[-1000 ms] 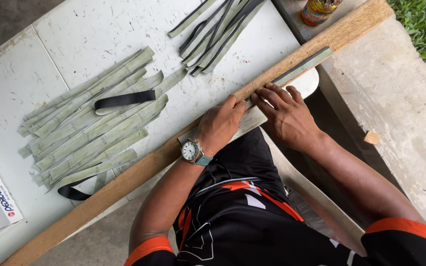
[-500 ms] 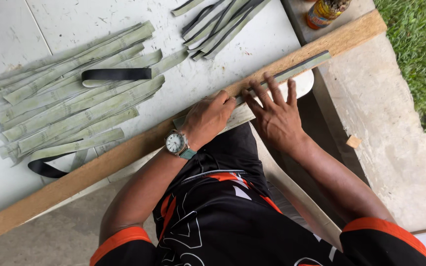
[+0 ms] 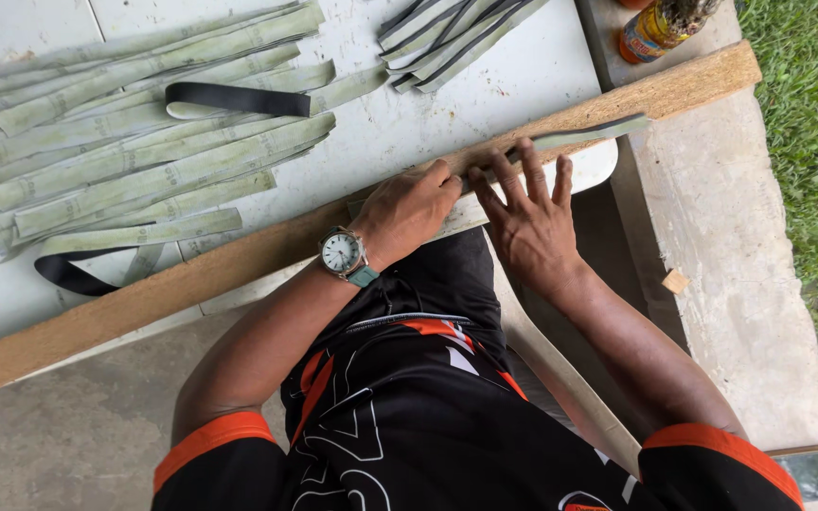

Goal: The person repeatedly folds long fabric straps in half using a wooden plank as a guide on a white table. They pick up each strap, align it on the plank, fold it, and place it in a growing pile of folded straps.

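A white table [image 3: 542,66] fills the upper view; along its near edge lies a long wooden plank [image 3: 239,260], running from lower left up to upper right; on the plank's right part lies a pale grey-green strip [image 3: 584,134], thin and flat, its long axis following the plank, its free end pointing upper right. The right hand [image 3: 527,213] lies flat with fingers spread, fingertips pressing the strip onto the plank; the left hand [image 3: 409,210], wristwatch [image 3: 343,254] at its wrist, is curled with fingers closed at the strip's near end, thumb hidden. A heap of similar strips [image 3: 144,151] lies at the left; a smaller bundle [image 3: 452,28] at the top.
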